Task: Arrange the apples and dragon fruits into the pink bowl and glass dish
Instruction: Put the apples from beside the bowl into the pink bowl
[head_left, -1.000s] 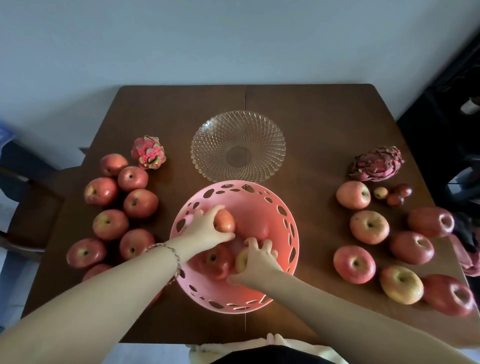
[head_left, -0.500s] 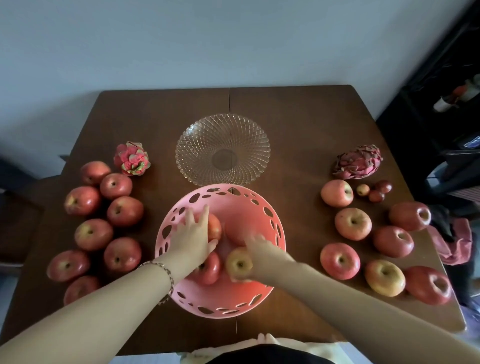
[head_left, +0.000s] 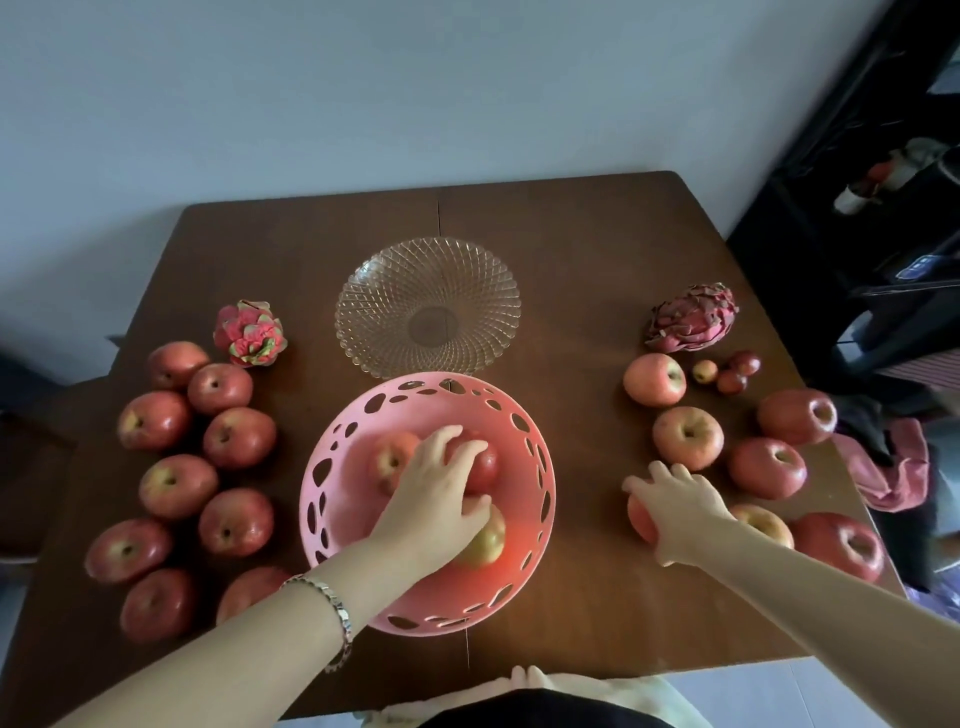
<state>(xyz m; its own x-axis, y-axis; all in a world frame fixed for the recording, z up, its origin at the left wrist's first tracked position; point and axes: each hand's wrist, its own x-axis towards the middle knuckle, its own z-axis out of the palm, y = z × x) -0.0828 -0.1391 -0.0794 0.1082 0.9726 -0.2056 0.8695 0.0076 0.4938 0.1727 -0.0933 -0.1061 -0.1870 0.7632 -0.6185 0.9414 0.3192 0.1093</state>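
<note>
Head view looks down on a dark brown wooden surface. Along its left side lie ten smooth, round red apples in a loose double column, most with their stem dimples turned up. Behind them sits a small dragon fruit, pink with green-tipped scales, its tip facing the camera. At centre back stands the glass dish, round, shallow and cut in a diamond pattern. Just in front of it, rims nearly touching, is the pink bowl, plastic, round, its wall pierced by oval holes. Three apples lie inside it: a pinkish one on the left, a darker red one in the middle and a yellow-green one nearest the camera. The left hand, a metal bracelet on its wrist, reaches into the bowl with fingers spread over the dark red apple; whether that grip has closed is hard to tell. The right hand cups an orange-red apple on the surface, fingers curled over it. Six more apples lie around it, three tiny round fruits behind, and a larger, duller dragon fruit lying lengthwise left to right.
</note>
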